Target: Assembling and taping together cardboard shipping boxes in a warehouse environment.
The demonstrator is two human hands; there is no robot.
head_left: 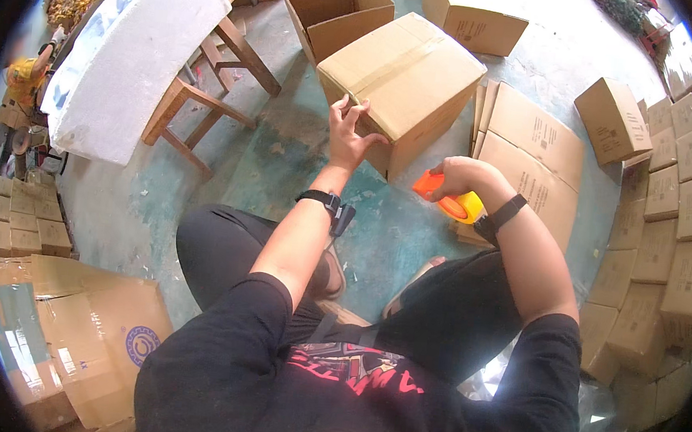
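A closed brown cardboard box [410, 75] with tape along its top seam stands on the floor in front of me. My left hand [349, 131] rests on its near corner, fingers spread against the side. My right hand [456, 178] is closed around an orange and yellow tape dispenser [447, 203], held just right of the box's near corner, apart from it. Both wrists carry black bands. My knees in black trousers sit below the hands.
Flattened cardboard sheets [530, 149] lie right of the box. Open boxes [338, 8] stand behind it. Stacked small boxes [672, 209] line the right side, more boxes [85, 333] at lower left. A wooden bench [209, 91] with a white foam slab [135, 53] is left.
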